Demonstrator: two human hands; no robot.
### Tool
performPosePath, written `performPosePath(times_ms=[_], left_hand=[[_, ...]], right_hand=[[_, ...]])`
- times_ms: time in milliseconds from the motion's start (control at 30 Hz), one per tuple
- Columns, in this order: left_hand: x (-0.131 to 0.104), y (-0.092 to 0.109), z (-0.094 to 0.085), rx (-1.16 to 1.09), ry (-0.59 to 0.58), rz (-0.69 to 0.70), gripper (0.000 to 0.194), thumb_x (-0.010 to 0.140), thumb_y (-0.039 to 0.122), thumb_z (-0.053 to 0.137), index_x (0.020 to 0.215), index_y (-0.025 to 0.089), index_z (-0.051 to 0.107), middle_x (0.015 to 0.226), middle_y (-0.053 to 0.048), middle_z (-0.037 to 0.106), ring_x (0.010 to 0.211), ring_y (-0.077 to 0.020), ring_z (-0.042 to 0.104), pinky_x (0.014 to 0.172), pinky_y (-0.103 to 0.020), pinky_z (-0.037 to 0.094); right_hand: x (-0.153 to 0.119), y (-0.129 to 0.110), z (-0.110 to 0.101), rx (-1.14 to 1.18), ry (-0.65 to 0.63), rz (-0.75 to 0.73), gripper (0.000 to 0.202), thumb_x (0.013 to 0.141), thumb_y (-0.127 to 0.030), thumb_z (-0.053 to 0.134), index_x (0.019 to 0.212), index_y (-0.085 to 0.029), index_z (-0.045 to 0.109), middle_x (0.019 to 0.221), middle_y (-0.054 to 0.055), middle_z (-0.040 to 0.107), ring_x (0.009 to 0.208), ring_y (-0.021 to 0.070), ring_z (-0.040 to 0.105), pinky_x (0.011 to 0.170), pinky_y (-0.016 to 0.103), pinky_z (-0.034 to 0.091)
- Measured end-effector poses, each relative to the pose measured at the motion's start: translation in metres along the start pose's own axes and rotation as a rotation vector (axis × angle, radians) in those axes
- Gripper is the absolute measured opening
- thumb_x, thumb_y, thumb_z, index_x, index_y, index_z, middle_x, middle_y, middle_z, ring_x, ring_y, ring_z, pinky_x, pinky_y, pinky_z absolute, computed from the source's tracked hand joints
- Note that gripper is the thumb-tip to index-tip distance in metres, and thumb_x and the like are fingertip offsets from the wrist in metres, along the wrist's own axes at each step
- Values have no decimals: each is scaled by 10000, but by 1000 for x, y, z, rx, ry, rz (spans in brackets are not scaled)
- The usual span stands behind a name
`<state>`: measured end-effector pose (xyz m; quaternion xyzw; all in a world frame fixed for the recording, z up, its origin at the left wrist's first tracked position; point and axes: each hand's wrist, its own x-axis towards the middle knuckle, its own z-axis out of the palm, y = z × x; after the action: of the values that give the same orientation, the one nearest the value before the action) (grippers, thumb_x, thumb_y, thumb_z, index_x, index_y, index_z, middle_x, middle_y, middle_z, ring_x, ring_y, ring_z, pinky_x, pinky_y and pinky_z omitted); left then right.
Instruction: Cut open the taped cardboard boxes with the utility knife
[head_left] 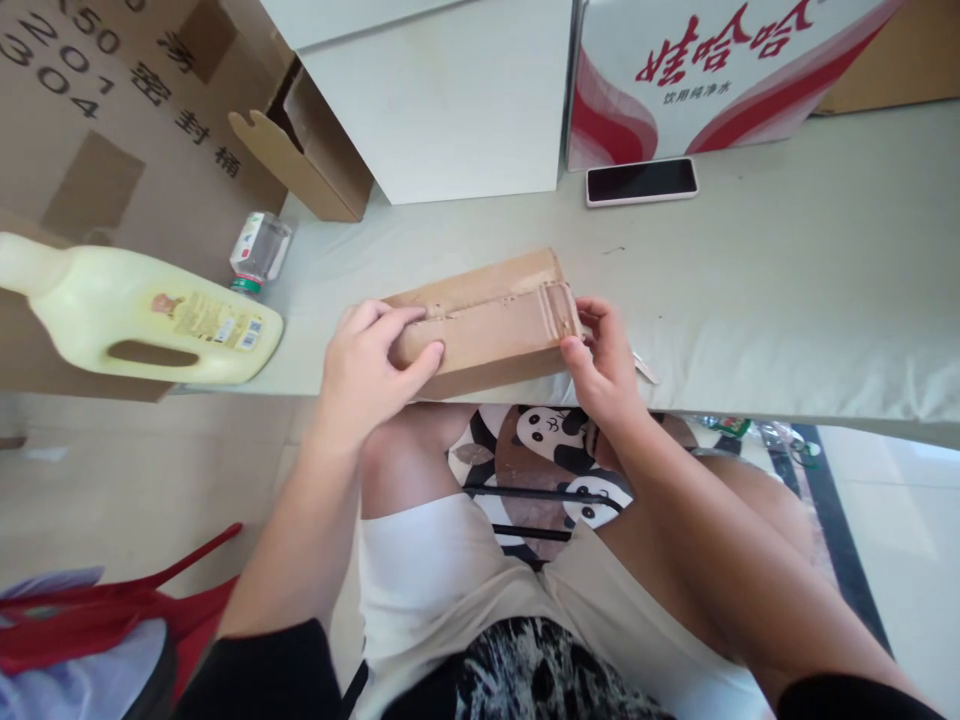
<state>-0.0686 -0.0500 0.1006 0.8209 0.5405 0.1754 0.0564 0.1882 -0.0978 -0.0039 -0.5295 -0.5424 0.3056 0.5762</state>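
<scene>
A small brown cardboard box (484, 330) lies at the front edge of the cloth-covered table, its far right corner angled away from me. Tape with creased ends runs along its top seam. My left hand (379, 365) wraps the left end, with thumb and fingers pressing on the top. At the right end, my right hand (606, 360) grips the taped end flap between thumb and fingers. Just right of that hand a thin pale piece (643, 368) pokes out; I cannot make out what it is.
Left stand a yellowish jug (142, 305) lying over, a small clear bottle (259, 250) and an open carton (315, 150). Behind are a white box (442, 110) and a red-and-white carton (690, 75), with a phone (641, 182) before it. A red chair or bag (112, 620) is lower left.
</scene>
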Motion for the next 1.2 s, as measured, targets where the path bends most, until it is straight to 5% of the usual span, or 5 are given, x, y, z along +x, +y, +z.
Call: performPosePath(times_ms=[333, 633, 900, 1033, 1200], left_hand=[[27, 21, -11, 277, -445, 149, 1063, 766, 676, 699, 1625, 205, 286, 1663, -217, 276, 1506, -508, 273, 1201, -673, 250], [-5, 18, 0, 156, -238, 49, 928, 744, 568, 784, 1554, 289, 428, 1590, -176, 389, 1452, -505, 358, 1197, -705, 235], [-13, -7, 25, -902, 116, -191, 900, 577, 594, 901, 1362, 291, 583, 1379, -80, 639, 1308, -357, 579, 1138, -535, 457], [-4, 1, 65, -1355, 96, -472, 723, 742, 781, 653, 1227, 246, 650, 1249, -86, 715, 1229, -353, 629, 976, -512, 561], [-5, 21, 93, -1516, -134, -662, 921, 796, 948, 308, 1384, 294, 582, 1324, -63, 697, 1198, -357, 627, 803, -491, 594]], right_hand=[[2, -3, 0, -18, -20, -4, 449, 961, -558, 530, 1280, -244, 493, 1321, 144, 618, 1260, 289, 607, 971, 497, 567], [-7, -3, -5, -9, -58, -98, 448, 983, -564, 510, 1292, -240, 497, 1292, 139, 606, 1250, 290, 600, 985, 484, 546], [8, 3, -5, 87, 70, -75, 444, 1000, -627, 409, 1315, -321, 471, 1342, 90, 594, 1218, 264, 628, 987, 482, 545], [6, 2, -6, 62, -46, -34, 551, 969, -700, 405, 1384, -339, 442, 1468, 93, 532, 1336, 281, 574, 1042, 494, 536], [-1, 4, 0, 92, -247, -48, 789, 888, -796, 478, 1498, -311, 358, 1567, 145, 459, 1408, 325, 521, 1063, 538, 525]])
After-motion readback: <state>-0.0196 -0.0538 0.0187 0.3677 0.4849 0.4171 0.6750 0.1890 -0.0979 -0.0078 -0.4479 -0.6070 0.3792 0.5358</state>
